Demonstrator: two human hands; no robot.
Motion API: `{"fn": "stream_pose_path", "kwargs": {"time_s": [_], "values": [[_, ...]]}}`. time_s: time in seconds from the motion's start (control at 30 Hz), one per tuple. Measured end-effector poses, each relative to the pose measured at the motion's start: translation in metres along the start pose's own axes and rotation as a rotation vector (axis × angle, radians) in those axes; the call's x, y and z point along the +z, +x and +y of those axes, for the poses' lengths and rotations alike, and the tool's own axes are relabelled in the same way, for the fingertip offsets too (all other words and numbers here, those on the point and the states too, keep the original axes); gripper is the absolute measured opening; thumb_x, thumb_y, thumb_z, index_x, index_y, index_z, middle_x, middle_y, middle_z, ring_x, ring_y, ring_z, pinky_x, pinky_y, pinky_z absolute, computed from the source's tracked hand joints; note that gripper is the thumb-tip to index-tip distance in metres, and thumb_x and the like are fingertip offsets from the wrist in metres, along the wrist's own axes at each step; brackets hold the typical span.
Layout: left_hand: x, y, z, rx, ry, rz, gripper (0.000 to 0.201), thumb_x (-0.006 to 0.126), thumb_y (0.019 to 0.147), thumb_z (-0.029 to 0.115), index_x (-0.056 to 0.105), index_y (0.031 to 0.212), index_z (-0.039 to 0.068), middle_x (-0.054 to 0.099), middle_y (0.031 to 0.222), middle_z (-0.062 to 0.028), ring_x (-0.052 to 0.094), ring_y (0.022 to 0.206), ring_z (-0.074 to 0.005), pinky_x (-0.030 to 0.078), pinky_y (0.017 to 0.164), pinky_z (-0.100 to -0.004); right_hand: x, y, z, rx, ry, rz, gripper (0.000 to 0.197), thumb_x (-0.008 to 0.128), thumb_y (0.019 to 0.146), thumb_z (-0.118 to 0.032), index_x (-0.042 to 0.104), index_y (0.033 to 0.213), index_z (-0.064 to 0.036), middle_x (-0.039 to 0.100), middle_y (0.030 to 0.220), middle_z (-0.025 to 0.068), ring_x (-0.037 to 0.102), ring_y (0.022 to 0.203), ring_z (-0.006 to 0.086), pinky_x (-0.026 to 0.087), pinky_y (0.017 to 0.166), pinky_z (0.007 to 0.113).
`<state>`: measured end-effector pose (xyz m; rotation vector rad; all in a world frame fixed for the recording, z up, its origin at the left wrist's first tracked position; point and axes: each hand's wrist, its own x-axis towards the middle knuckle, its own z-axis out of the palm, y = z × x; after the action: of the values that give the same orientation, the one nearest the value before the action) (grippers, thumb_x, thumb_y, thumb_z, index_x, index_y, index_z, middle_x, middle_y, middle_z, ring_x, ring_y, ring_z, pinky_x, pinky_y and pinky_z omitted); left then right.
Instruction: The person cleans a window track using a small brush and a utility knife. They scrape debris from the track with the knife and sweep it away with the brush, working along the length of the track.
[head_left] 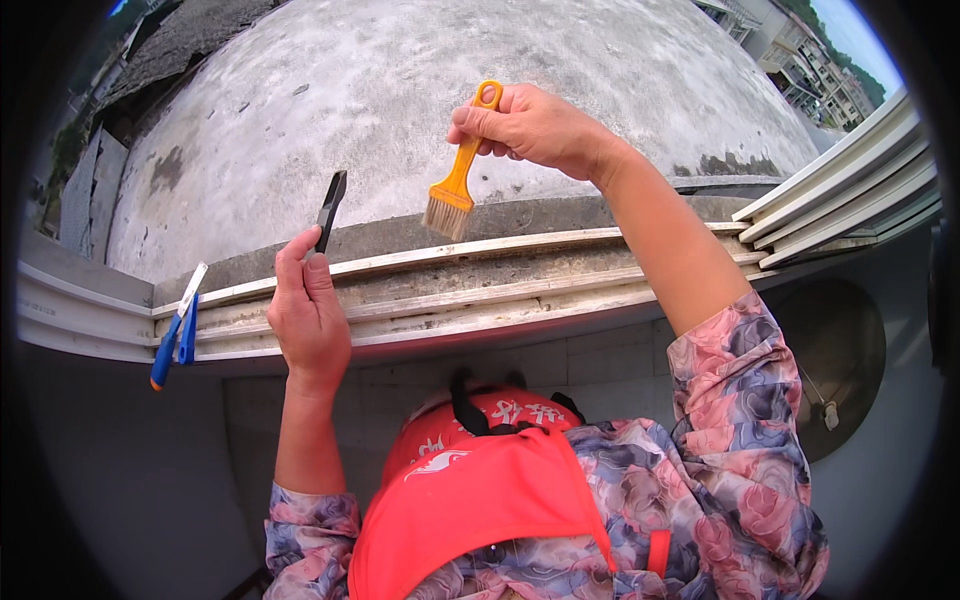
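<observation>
In my right hand is a paintbrush with a yellow handle and pale bristles. My fingers pinch it near the handle's ringed end, and the bristles point down above the outer ledge. My left hand is closed around a slim dark tool with a flat, slanted tip pointing up; its exact kind is unclear. Between the two hands and below the brush runs a white window track, its grooves stained with dirt. The bristles hang just above the track's far edge, apparently not touching it.
At the track's left end rest a blue-handled scraper with a pale blade and a second blue tool. White sliding frames stack at the right. Beyond lies a grey concrete surface. A dark round object stands at the lower right.
</observation>
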<state>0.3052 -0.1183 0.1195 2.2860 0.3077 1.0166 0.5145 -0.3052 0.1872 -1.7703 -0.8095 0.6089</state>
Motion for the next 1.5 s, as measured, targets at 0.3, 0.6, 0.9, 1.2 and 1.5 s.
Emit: {"fn": "stream_pose_path", "kwargs": {"time_s": [0.3, 0.6, 0.9, 1.2, 1.5], "values": [[0.0, -0.001, 0.001, 0.003, 0.008, 0.001, 0.024, 0.044, 0.101, 0.017, 0.057, 0.117, 0.004, 0.044, 0.067, 0.0004, 0.037, 0.06, -0.0069, 0.032, 0.054, -0.0238, 0.007, -0.028, -0.003, -0.22, -0.001, -0.042, 0.029, 0.058, 0.095, -0.03, 0.068, 0.098, -0.003, 0.066, 0.088, 0.0007, 0.057, 0.084, 0.0093, 0.047, 0.08, 0.026], [-0.001, 0.0, -0.002, 0.04, -0.006, -0.016, 0.022, 0.045, 0.099, 0.01, 0.056, 0.116, 0.003, 0.055, 0.077, -0.0044, 0.047, 0.063, -0.0089, 0.039, 0.057, -0.0229, 0.025, -0.057, -0.024, -0.314, -0.114, 0.104, 0.021, 0.061, 0.093, -0.02, 0.067, 0.099, -0.0004, 0.067, 0.08, 0.0044, 0.057, 0.074, 0.006, 0.046, 0.067, 0.022], [-0.022, 0.001, -0.016, -0.097, -0.383, 0.288, 0.028, 0.039, 0.102, 0.015, 0.049, 0.122, -0.002, 0.037, 0.07, 0.0044, 0.032, 0.063, -0.0032, 0.027, 0.057, -0.0188, 0.077, -0.038, -0.031, -0.38, -0.182, -0.364, 0.015, 0.063, 0.09, -0.018, 0.067, 0.097, -0.0057, 0.066, 0.078, 0.0127, 0.064, 0.072, 0.025, 0.049, 0.068, 0.033], [-0.041, -0.005, -0.04, -0.131, -0.292, 0.452, 0.029, 0.038, 0.102, 0.016, 0.048, 0.122, -0.003, 0.037, 0.072, 0.0036, 0.033, 0.063, -0.0042, 0.028, 0.056, -0.0201, 0.087, -0.017, -0.064, -0.32, -0.017, -0.169, 0.018, 0.059, 0.087, -0.016, 0.067, 0.09, 0.0003, 0.068, 0.078, 0.016, 0.065, 0.069, 0.0253, 0.05, 0.066, 0.033], [-0.035, -0.004, -0.047, -0.089, -0.252, 0.352, 0.028, 0.041, 0.102, 0.016, 0.05, 0.122, -0.001, 0.038, 0.073, 0.0056, 0.032, 0.064, -0.0024, 0.026, 0.055, -0.0192, 0.065, -0.033, -0.057, -0.104, -0.477, -0.233, 0.021, 0.06, 0.09, -0.019, 0.066, 0.095, -0.0004, 0.065, 0.07, 0.0092, 0.054, 0.06, 0.0118, 0.044, 0.058, 0.028]]}}
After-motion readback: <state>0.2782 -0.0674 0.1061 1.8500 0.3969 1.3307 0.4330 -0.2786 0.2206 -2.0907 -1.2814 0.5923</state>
